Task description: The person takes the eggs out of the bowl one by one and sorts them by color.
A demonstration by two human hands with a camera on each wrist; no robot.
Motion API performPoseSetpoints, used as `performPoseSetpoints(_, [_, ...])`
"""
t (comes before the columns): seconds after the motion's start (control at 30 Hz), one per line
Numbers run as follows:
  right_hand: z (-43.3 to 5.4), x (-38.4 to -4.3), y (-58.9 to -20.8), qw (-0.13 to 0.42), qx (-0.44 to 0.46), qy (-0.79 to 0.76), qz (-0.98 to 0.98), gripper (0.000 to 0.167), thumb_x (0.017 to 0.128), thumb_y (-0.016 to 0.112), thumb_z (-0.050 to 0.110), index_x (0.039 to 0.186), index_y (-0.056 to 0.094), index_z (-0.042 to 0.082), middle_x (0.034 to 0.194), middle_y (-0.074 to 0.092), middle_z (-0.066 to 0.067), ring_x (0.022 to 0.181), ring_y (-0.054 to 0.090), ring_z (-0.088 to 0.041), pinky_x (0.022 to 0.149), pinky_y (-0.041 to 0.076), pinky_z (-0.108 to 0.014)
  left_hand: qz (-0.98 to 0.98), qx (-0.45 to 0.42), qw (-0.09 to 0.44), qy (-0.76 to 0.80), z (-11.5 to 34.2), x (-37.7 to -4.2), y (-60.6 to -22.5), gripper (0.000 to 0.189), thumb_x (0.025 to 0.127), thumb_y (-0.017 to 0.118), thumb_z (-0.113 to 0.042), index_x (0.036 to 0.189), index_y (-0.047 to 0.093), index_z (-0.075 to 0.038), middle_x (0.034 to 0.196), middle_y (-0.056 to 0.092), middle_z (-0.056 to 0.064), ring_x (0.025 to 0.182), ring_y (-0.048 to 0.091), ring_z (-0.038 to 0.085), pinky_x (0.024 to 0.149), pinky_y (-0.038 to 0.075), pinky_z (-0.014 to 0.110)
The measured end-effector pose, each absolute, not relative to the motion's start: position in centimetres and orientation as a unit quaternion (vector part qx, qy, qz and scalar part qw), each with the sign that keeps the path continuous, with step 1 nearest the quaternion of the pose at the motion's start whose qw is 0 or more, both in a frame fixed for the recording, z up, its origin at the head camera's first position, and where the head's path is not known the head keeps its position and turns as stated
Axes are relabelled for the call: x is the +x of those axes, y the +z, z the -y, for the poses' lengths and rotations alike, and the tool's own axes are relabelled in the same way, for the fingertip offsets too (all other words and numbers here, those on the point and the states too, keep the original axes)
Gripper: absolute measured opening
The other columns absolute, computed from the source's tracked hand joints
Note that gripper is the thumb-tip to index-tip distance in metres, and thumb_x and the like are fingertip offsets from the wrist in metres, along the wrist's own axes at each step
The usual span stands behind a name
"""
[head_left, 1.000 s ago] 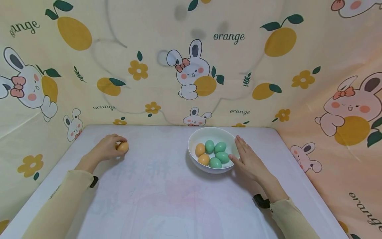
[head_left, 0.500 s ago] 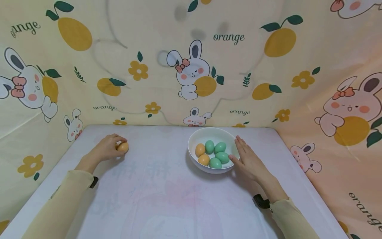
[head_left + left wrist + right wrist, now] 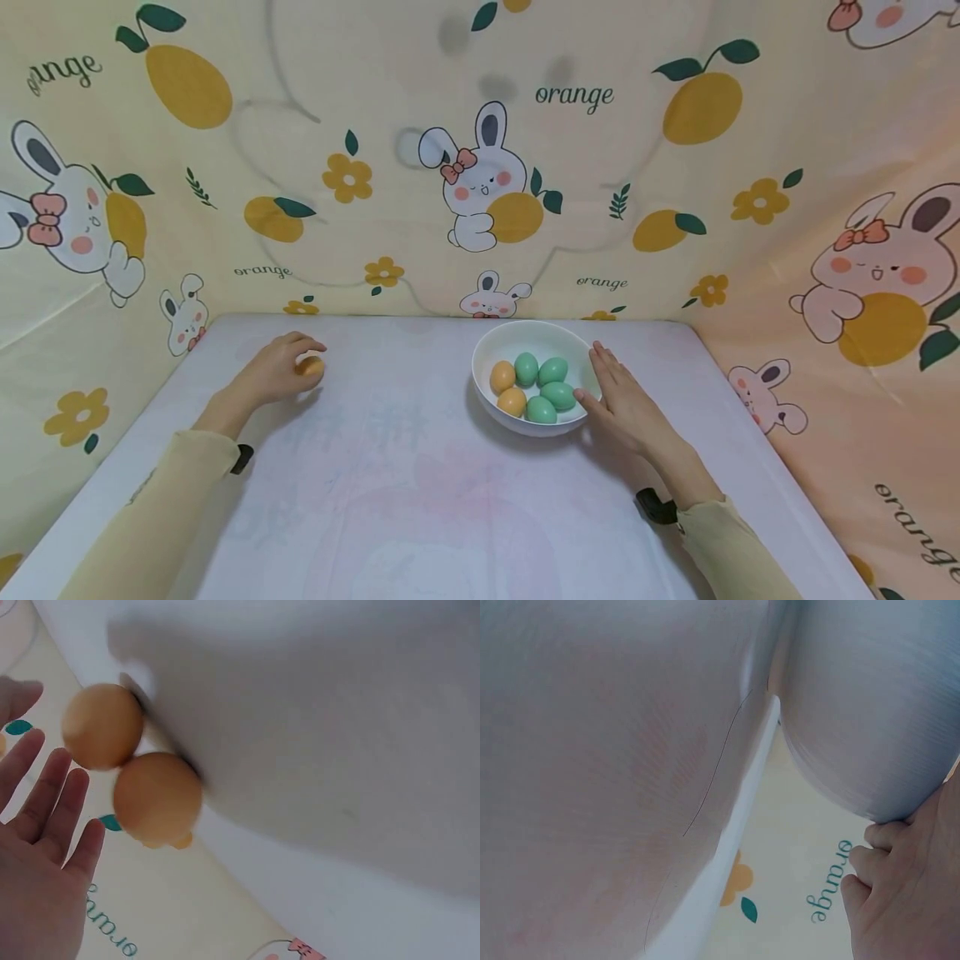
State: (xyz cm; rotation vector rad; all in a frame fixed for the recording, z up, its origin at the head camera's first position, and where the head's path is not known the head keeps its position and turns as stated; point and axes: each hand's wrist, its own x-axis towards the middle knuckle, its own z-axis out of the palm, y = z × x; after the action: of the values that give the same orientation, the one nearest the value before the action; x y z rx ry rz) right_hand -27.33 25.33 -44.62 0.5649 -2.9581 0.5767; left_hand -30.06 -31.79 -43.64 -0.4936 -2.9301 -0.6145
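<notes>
Egg point(image 3: 309, 365), orange, lies in the head view near the far-left corner of the table point(image 3: 420, 517), between the thumb and fingers of the left hand point(image 3: 273, 371), which partly hide it. The left hand is by far the nearer one to it. Well apart, toward the table's far edge and right of its middle, stands the white bowl point(image 3: 486, 396), with two orange eggs point(image 3: 512, 402) and four green eggs point(image 3: 557, 395) in it. The right hand point(image 3: 633, 412) lies along the bowl's right side, fingers straight, thumb at the rim.

Left wrist view: two orange eggs show here, an upper one point(image 3: 103, 726) and a lower one point(image 3: 157, 796), touching each other, just beyond the left hand's fingertips. Both look nearly round, so their long axis cannot be told. The hand is wide, fingers spread and thumb apart, gripping neither; whether a fingertip touches the upper one is unclear.

Right wrist view: the right hand's fingers meet the bowl's outer wall; their inner side is hidden.
</notes>
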Motion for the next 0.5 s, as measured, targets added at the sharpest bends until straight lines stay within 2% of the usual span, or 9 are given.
performPoseSetpoints(0.17, [-25.4,-27.4,-44.7,0.039,0.182,0.187,0.965,0.086,0.107,0.046,0.053,0.166,0.01,0.001,0.174,0.006,-0.016,0.159,0.01,-0.039,0.127,0.014,-0.056,0.956,-0.177,0.08,-0.217,30.6,-30.3,-43.5,0.037,0.096,0.071,-0.015,0.129,0.067,0.0,0.133,0.059,0.024,0.117,0.06,0.044,0.099,0.049,0.062])
performPoseSetpoints(0.5, [-25.5,-27.5,-44.9,0.043,0.188,0.186,0.964,0.087,0.108,0.042,0.057,0.165,0.011,-0.001,0.174,0.007,-0.016,0.159,0.009,-0.038,0.127,0.014,-0.056,0.935,-0.207,0.134,-0.256,26.8,-30.8,-43.3,0.033,0.096,0.073,-0.012,0.126,0.068,0.002,0.128,0.06,0.021,0.108,0.062,0.038,0.093,0.053,0.055])
